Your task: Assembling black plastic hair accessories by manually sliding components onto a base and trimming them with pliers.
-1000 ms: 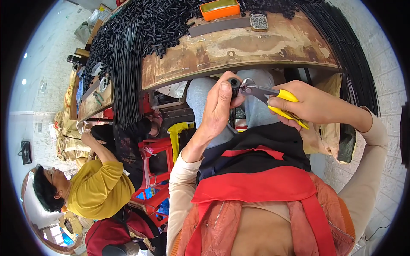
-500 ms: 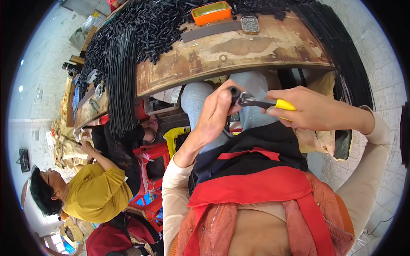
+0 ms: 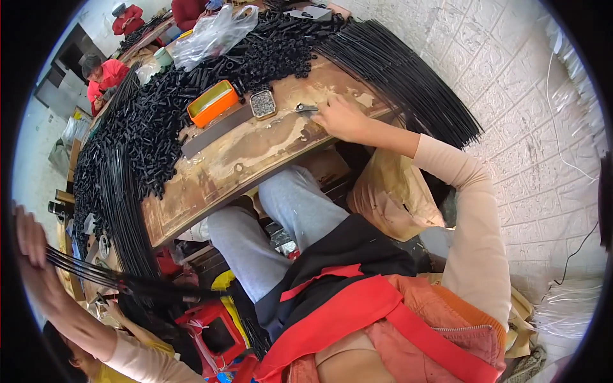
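At the far left, my left hand [image 3: 32, 246] is raised with its fingers closed on a few thin black cables [image 3: 86, 267]. They stretch from it toward the right and end in a blurred dark part near the red stool. Over the table's right part, my right hand [image 3: 341, 119] wraps the handles of the pliers [image 3: 306, 108]; their metal head points left, at the tabletop. A small square tin [image 3: 263, 104] of tiny metal pieces stands left of the pliers, beside an orange box [image 3: 212, 104].
Black tubular pieces [image 3: 137, 137] heap over the wooden table [image 3: 239, 167]. Bundles of black cables [image 3: 408, 80] lie at its right end; others [image 3: 124, 210] hang over its left edge. A clear plastic bag [image 3: 214, 38] tops the heap. A co-worker in yellow [image 3: 115, 370] sits close on the left.
My hands have parted: the left has swung far left with the cables, while the right has carried the pliers from over my lap onto the table. The view has turned.
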### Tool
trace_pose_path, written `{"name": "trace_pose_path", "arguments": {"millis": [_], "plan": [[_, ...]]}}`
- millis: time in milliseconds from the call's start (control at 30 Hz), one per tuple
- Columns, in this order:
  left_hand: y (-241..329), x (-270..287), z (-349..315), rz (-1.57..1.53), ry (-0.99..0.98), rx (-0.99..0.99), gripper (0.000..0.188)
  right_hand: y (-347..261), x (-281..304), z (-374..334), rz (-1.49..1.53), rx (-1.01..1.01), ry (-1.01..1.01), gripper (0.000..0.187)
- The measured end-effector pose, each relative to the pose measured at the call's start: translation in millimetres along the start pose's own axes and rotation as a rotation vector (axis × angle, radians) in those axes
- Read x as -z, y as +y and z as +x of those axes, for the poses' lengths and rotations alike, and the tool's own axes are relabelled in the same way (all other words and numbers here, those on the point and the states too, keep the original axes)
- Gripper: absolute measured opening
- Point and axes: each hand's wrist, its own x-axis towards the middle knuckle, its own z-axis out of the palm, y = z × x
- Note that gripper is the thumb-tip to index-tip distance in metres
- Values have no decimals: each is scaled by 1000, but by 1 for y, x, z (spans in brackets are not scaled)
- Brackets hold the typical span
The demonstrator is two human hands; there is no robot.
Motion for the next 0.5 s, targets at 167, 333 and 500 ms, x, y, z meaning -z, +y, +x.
{"name": "trace_pose_path", "arguments": {"millis": [167,333,500], "plan": [[-73,-88,-129,-17,-164,541,42,80,-4,21,-231,-35,272,15],[-172,-62,-215,245,-203,796,35,138,-11,9,-746,-345,245,14],[-285,-9,-307,1015,-343,287,35,201,-10,12,-743,-290,93,19]]}}
